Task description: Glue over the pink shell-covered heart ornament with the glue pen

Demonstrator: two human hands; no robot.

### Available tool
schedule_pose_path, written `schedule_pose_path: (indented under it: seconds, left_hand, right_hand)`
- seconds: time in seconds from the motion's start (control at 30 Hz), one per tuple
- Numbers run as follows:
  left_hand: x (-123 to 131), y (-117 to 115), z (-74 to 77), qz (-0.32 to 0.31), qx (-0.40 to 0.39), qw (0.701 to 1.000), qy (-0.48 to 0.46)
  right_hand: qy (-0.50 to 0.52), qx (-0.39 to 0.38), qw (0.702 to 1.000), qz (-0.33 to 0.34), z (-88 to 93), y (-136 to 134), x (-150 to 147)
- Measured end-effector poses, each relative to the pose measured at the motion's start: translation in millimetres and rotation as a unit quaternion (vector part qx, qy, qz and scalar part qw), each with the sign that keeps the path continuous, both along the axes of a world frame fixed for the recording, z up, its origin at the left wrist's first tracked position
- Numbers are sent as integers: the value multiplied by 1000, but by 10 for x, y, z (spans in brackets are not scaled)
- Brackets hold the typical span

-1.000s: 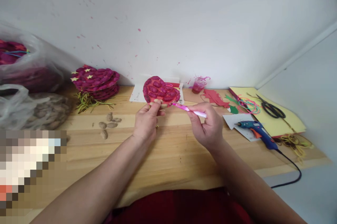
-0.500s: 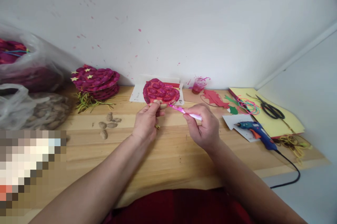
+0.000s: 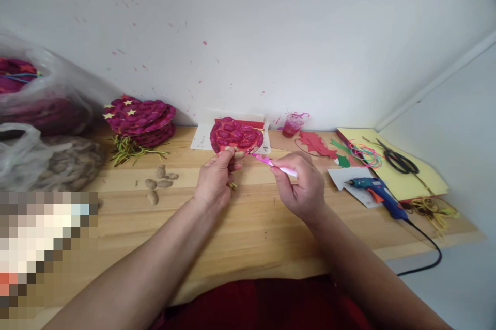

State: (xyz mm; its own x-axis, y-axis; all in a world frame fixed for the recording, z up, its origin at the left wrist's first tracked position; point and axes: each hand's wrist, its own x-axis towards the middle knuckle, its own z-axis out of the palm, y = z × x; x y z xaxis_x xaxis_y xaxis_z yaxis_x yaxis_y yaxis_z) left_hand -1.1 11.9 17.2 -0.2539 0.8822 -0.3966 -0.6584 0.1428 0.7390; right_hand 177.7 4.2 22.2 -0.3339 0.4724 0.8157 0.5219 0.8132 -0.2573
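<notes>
My left hand (image 3: 215, 177) pinches the lower edge of a red heart-shaped piece (image 3: 236, 135) covered with magenta-painted shells and holds it just above the wooden table (image 3: 248, 216). My right hand (image 3: 303, 185) grips a thin pink and white brush (image 3: 273, 164) whose tip touches the heart's lower right edge. Both hands are closed on what they hold.
A stack of finished magenta hearts (image 3: 140, 119) with gold stars lies at the back left, loose shells (image 3: 158, 182) in front. Plastic bags (image 3: 42, 128) sit far left. A pink paint cup (image 3: 292, 125), paper scraps, a blue glue gun (image 3: 376, 193), scissors (image 3: 399, 159) and yellow sheets (image 3: 406, 175) fill the right.
The heart has tilted flatter and dropped slightly. My right hand has slid a little left, bringing the brush tip onto the heart's edge.
</notes>
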Motion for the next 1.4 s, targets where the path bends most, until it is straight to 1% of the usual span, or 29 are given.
schedule_pose_path:
  seconds: [0.17, 0.27, 0.33, 0.47, 0.53, 0.67, 0.83, 1.0, 1.13, 1.3, 1.4]
  left_hand:
    - [-2, -1, -12, -3, 2, 1000, -7]
    - [-6, 5, -24, -3, 4, 1000, -12]
    - [-8, 9, -26, -2, 5, 1000, -17]
    - [-11, 3, -13, -7, 6, 1000, -21]
    - [-11, -2, -8, -8, 3, 1000, -21]
    - [-15, -3, -12, -6, -3, 1000, -26]
    - [-10, 1, -20, -7, 0, 1000, -26]
    - [-12, 0, -17, -4, -5, 1000, -28]
    - [-18, -7, -22, -6, 4, 1000, -25]
    - [-19, -8, -24, -3, 1, 1000, -21]
    - [-15, -5, -17, -6, 1, 1000, -25]
  right_hand:
    - [3, 9, 1000, 10, 4, -14, -9]
    - [2, 3, 1000, 2, -2, -18, -1]
    - [17, -4, 1000, -3, -3, -20, 9]
    - [51, -23, 998, 8, 1, -24, 8]
    - [52, -30, 998, -2, 5, -25, 2]
    - [74, -29, 996, -47, 3, -29, 3]
    - [94, -60, 993, -28, -22, -31, -11]
    - [132, -72, 987, -61, -22, -11, -10]
    - [131, -83, 987, -44, -22, -9, -15]
    - [146, -78, 984, -69, -26, 1, -15]
    - [140, -75, 986, -47, -34, -6, -18]
